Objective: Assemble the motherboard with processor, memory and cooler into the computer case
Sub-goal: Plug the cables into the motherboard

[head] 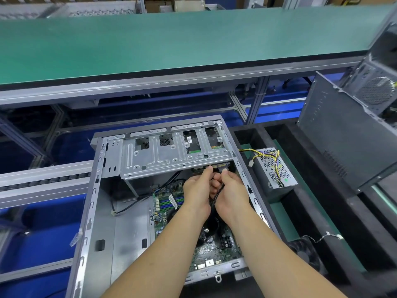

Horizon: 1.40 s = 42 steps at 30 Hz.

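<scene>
Your two hands, left (pixel 196 191) and right (pixel 231 191), pinch one black cable (pixel 217 195) together, fingers curled; one motherboard (pixel 211 247) lies below your grip, inside one case (pixel 90 214).

Both forearms cover the middle of the green motherboard (pixel 214 250) below the grip; cooler and processor area can't be made out. Black cable bundle (pixel 216 201) runs between the palms, lower end lost under the right hand (pixel 231 193). Connector at the fingertips too small to identify, partly tucked under the silver metal drive cage (pixel 171 153). Dark grey case panel (pixel 343 143) far right of the grip is cut by the frame edge.
</scene>
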Tool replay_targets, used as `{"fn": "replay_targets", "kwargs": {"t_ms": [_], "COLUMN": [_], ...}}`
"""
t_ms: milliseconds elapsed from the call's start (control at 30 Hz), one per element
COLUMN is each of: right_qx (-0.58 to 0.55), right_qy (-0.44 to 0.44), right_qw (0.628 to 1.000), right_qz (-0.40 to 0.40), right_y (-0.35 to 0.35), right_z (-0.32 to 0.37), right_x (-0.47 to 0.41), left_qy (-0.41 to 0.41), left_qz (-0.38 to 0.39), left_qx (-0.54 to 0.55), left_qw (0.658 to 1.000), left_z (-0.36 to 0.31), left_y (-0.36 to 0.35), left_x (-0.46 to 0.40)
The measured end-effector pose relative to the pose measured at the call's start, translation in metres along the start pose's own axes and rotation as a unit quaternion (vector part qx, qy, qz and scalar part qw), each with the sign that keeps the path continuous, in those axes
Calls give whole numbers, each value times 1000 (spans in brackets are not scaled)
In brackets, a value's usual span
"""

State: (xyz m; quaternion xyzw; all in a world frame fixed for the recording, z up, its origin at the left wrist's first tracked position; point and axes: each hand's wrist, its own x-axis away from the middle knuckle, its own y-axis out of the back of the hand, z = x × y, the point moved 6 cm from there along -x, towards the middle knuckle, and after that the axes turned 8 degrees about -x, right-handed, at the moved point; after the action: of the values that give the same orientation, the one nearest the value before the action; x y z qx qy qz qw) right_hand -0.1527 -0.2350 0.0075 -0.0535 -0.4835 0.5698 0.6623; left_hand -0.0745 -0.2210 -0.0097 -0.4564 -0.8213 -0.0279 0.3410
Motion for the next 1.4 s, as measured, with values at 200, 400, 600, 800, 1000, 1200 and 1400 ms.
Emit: {"fn": "replay_targets", "kwargs": {"t_ms": [200,400,600,800,1000,1200,1400], "right_qx": [-16,9,135,263,268,166,286], "right_qy": [-8,-7,37,103,109,70,93], "right_qw": [1000,1000,990,959,957,984,953], "right_qz": [-2,4,-7,-27,-15,-6,-16], "right_y": [-1,-1,3,4,4,2,5], "right_z": [-1,0,3,7,6,1,2], "right_x": [2,0,-6,-7,-11,-10,-9], "left_qy": [-1,-3,0,-3,-8,-4,16], "left_qz": [-7,-10,-1,-5,-8,-9,0], "left_qx": [0,-8,-24,-15,-17,-29,-18], "left_qw": [1000,1000,1000,1000,1000,1000,1000], "left_z": [0,-1,-3,-5,-6,-6,-3], "left_y": [0,0,2,3,4,3,2], "left_x": [2,3,6,9,8,8,8]}}
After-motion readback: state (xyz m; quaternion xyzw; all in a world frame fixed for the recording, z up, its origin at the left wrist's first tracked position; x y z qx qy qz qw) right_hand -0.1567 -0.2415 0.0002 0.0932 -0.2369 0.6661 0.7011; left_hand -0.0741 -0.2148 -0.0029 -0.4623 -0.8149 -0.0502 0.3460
